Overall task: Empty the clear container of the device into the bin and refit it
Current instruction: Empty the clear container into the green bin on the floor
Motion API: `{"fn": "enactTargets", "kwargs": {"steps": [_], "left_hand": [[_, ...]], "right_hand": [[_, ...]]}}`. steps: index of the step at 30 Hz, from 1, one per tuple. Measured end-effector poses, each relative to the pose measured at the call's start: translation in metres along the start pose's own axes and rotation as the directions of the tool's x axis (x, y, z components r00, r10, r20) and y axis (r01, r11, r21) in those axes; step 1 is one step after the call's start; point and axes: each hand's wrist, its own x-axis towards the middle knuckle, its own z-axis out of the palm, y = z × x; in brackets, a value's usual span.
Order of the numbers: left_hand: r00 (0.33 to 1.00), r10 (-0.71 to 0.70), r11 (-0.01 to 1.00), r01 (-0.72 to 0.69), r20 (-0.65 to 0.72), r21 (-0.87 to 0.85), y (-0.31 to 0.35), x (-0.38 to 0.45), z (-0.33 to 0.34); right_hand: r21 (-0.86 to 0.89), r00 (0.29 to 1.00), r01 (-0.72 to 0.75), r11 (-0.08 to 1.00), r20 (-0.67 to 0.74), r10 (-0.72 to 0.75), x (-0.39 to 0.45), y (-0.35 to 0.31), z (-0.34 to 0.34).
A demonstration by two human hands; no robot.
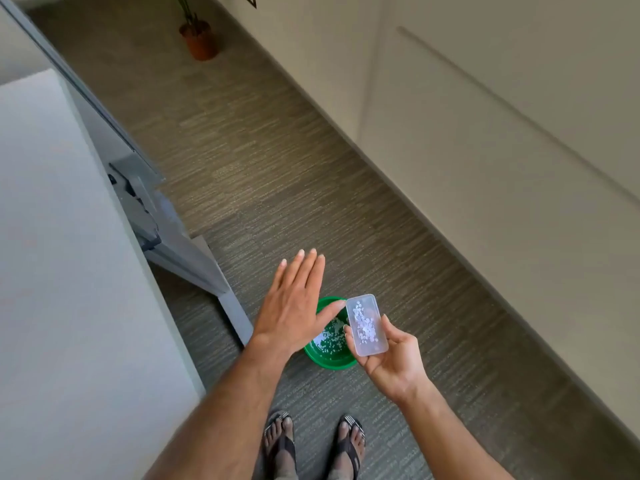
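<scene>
My right hand (391,358) holds a small clear rectangular container (366,325) by its long edges, above the right side of a green round bin (329,358) on the floor. Small white paper dots cling inside the container, and more dots lie in the bin. My left hand (294,306) is flat with fingers straight, held over the bin's left side, its thumb tip close to the container's upper left corner. The device itself is not in view.
A white tabletop (69,271) fills the left side, with a grey metal leg frame (166,237) beneath it near the bin. A potted plant (199,39) stands far back by the cream wall (485,133). My sandalled feet (311,441) are on the carpet.
</scene>
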Motion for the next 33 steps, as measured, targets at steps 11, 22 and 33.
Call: {"fn": "enactTargets", "kwargs": {"steps": [11,22,33], "left_hand": [[0.991,0.004,0.999,-0.011,0.131,0.051,-0.042,0.067,0.143],[0.967,-0.08,0.997,0.074,0.244,0.031,-0.055,0.064,0.235],[0.965,-0.07,0.997,0.063,0.252,0.034,-0.056,0.059,0.238]], "right_hand": [[-0.183,0.984,0.095,0.978,-0.13,-0.12,0.173,0.001,-0.082],[-0.993,0.72,0.113,0.015,0.072,-0.69,0.25,0.025,-0.123],[-0.951,0.702,0.092,-0.295,0.272,-0.659,0.237,0.035,-0.122]]}}
